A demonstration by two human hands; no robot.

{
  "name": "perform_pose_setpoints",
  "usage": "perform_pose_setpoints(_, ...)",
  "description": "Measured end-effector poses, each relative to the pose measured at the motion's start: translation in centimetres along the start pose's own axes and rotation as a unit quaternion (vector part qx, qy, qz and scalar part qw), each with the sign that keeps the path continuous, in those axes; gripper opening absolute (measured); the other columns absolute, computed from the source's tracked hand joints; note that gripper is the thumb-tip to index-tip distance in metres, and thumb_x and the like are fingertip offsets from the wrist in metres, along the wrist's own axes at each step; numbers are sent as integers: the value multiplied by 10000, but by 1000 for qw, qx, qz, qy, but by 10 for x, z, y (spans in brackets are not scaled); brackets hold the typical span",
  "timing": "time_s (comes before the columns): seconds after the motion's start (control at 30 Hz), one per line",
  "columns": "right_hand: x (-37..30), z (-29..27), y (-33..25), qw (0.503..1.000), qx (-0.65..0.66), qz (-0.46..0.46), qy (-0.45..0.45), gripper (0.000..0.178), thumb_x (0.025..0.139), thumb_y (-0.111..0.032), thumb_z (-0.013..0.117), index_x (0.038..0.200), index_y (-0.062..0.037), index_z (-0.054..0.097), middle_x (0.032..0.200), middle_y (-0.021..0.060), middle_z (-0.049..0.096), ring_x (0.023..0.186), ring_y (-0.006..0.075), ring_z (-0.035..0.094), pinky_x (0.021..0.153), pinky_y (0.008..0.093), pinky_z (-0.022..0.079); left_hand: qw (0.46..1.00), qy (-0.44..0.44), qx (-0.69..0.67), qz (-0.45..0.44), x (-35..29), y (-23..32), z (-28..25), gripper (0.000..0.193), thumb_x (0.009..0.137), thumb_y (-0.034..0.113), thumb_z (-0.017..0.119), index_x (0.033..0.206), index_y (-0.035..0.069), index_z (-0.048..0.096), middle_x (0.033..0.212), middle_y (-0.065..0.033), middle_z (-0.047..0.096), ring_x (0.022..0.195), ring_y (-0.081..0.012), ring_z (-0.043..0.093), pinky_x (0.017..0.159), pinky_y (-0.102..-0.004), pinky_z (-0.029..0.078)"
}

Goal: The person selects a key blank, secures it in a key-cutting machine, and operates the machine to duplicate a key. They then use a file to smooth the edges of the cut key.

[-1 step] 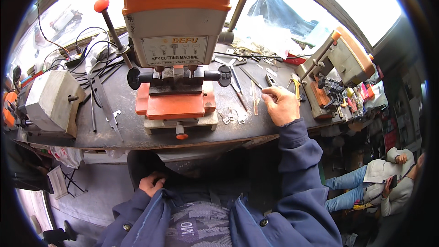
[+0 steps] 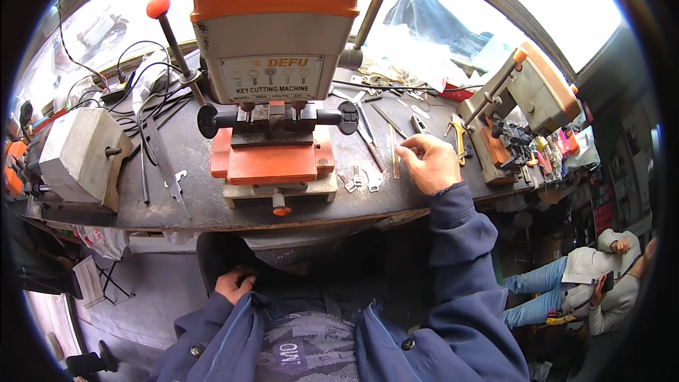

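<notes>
My right hand (image 2: 430,164) hovers over or rests on the right part of the workbench, thumb and forefinger drawn together in a pinch; what is between them, if anything, is too small to make out. Left of it lie several metal keys (image 2: 370,182), a thin flat metal strip (image 2: 394,153) and a slim pointed tool (image 2: 372,147). Just beyond the fingers are a small black piece (image 2: 419,125) and a yellow-handled tool (image 2: 460,140). My left hand (image 2: 234,285) lies on my dark trouser leg below the bench edge, fingers curled in, fingertips hidden; nothing shows in it.
An orange and white key cutting machine (image 2: 274,42) stands in front of me, its red-knobbed lever (image 2: 375,7) rising right. A second key machine (image 2: 537,92) stands right, a grey-cased machine (image 2: 81,159) left. Cables (image 2: 159,110) crowd the back left. A person (image 2: 590,276) sits at right.
My right hand has shifted slightly left and toward me, still pinched. The left hand stays where it was.
</notes>
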State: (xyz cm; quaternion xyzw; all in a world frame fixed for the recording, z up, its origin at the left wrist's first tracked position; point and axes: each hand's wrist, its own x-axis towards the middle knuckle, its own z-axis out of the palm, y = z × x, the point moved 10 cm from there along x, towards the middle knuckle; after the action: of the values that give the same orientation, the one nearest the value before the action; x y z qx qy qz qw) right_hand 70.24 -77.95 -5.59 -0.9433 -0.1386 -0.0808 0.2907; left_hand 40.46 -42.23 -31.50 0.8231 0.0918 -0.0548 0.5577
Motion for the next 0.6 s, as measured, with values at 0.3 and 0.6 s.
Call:
perform_pose_setpoints(0.3, 3, 12, 24, 995, 65, 38, -71, 240, 911, -46, 764, 1145, 7, 747, 852, 87, 737, 763, 144, 689, 725, 316, 563, 1000, 8, -13, 13, 0, -10, 0, 260, 907, 145, 632, 1058, -1, 785, 1013, -175, 758, 974, -317, 733, 901, -375, 559)
perform_pose_setpoints(0.6, 1, 22, 8, 981, 100, 7, -169, 337, 875, -19, 794, 1209, -39, 753, 787, 0, 640, 698, 86, 579, 688, 248, 500, 1000, 2, -21, 6, 6, -16, 5, 263, 905, 136, 625, 1064, -9, 776, 1027, -177, 754, 973, -313, 728, 900, -386, 558)
